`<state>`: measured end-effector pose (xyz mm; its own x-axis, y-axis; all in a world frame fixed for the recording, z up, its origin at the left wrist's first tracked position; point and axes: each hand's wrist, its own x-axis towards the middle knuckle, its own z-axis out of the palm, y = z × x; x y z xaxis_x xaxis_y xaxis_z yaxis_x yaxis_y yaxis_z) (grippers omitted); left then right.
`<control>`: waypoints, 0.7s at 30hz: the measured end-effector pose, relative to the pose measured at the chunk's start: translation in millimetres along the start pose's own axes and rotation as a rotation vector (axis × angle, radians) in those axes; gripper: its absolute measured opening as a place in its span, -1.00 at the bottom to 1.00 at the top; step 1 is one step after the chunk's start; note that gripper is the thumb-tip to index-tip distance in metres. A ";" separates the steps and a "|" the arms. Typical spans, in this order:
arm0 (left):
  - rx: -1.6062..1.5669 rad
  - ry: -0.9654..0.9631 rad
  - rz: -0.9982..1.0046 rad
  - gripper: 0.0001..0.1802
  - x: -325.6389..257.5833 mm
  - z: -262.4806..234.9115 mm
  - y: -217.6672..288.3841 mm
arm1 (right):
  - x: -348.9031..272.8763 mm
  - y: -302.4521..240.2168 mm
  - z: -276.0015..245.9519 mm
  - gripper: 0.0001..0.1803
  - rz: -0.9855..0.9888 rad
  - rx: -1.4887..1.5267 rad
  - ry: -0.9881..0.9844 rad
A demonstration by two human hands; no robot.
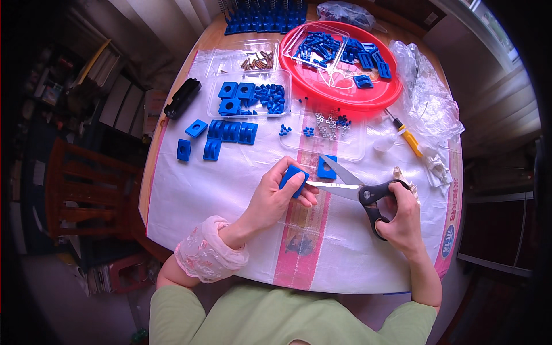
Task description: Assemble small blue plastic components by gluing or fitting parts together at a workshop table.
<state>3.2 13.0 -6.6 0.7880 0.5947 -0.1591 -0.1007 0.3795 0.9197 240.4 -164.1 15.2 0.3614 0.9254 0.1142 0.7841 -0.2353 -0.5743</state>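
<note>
My left hand (269, 198) is closed on a small blue plastic block (290, 176), with the thumb pressed over its face. My right hand (403, 223) has its fingers through the black handles of a pair of scissors (344, 189). The blades stand apart, and the tip of the lower one reaches the edge of the held block. Under the upper blade lies a blue square plate with a round hole (323, 171). To the left of my hands lie several more blue blocks (230, 131), some flat with a hole, some ridged.
A clear tray (287, 92) holds blue parts; another tray (219, 54) behind it has brass-coloured pieces. At the back stands a red basin (376, 99) with blue parts. White rings (330, 127), a yellow-handled screwdriver (411, 142), a black case (183, 99) and plastic bags (428, 95) lie around.
</note>
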 end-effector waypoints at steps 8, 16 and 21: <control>0.006 -0.013 0.026 -0.76 0.1 -0.7 0.0 | 0.2 0.4 1.2 -0.46 -0.012 -0.001 0.014; -0.006 -0.021 0.064 -0.77 0.4 -1.8 -3.8 | -0.1 -0.2 0.5 -0.46 0.003 0.008 0.005; -0.026 -0.030 0.067 -0.78 0.5 -1.7 -4.0 | -0.9 -0.6 0.5 -0.46 0.016 0.004 0.004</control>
<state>2.9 13.0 -11.0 0.7967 0.5982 -0.0864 -0.1696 0.3584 0.9180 239.3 -164.6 15.0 0.3754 0.9205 0.1083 0.7763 -0.2485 -0.5793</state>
